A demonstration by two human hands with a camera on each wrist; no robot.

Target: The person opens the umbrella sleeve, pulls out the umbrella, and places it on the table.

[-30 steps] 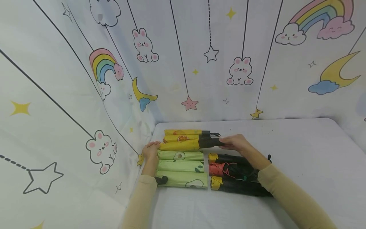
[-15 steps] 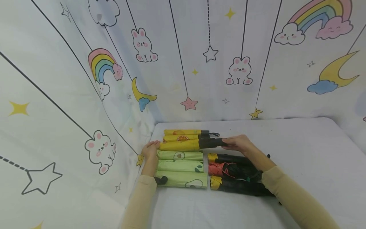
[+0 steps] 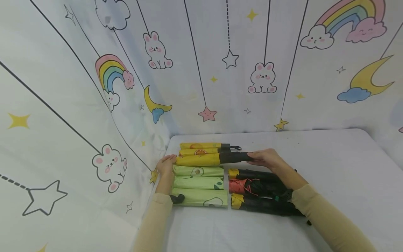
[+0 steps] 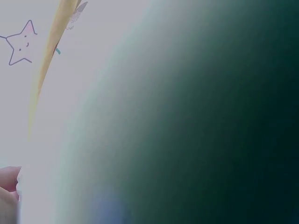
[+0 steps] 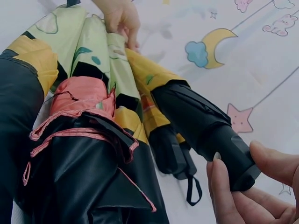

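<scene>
A folded umbrella with a yellow cover (image 3: 196, 160) and black handle end (image 3: 234, 157) lies across the back of the row, its handle end raised. My right hand (image 3: 266, 158) pinches the handle tip between thumb and fingers, plain in the right wrist view. At the cover's far left end, my left hand (image 3: 165, 165) grips with curled fingers, partly hidden. Two more yellow umbrellas, one with an orange-slice print (image 3: 201, 152), lie just behind. Nearer me are several light green avocado-print umbrellas or covers (image 3: 199, 197). The left wrist view is mostly blocked by a dark blur.
Right of the green row lie black bundles with yellow ends (image 3: 267, 206) and one with a red end (image 3: 237, 186), under my right forearm. Everything is on a white-covered table (image 3: 346, 168), and a cartoon-printed cloth (image 3: 226, 87) stands behind and to the left.
My right hand has moved slightly right with the handle tip, and more of the umbrella's black part shows past the yellow cover. My left hand stays put.
</scene>
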